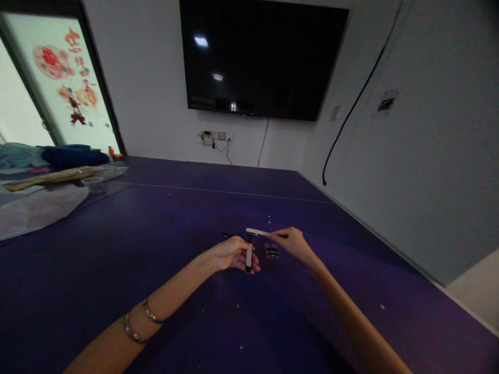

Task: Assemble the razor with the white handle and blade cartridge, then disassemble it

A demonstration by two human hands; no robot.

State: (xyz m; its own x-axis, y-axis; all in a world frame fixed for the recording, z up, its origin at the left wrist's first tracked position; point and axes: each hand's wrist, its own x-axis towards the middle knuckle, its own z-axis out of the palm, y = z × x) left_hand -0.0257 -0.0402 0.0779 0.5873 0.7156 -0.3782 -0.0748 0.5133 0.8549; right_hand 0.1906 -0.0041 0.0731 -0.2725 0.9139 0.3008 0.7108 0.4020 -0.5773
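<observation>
Upright in my left hand point(239, 254) is a razor point(248, 257) with a silver and black handle, its dark head at the top. The fingers and thumb close around the handle. My right hand point(290, 241) pinches one end of a slim white stick point(256, 231) that looks like a toothbrush. The stick's far end lies across the razor's head and seems to touch it; its underside is too small to make out. Just below the right fingers, a small clear case point(272, 251) with dark pieces rests on the purple surface. A thin black item point(226, 235) lies behind the left hand, partly hidden.
The purple tabletop point(175, 208) is dotted with small white specks. At the far left lie a white plastic bag point(42, 208), a clear cup point(93, 184) and dark blue cloth point(74, 156). A black cable point(351, 111) hangs down the right wall; a large screen point(265, 57) is mounted ahead.
</observation>
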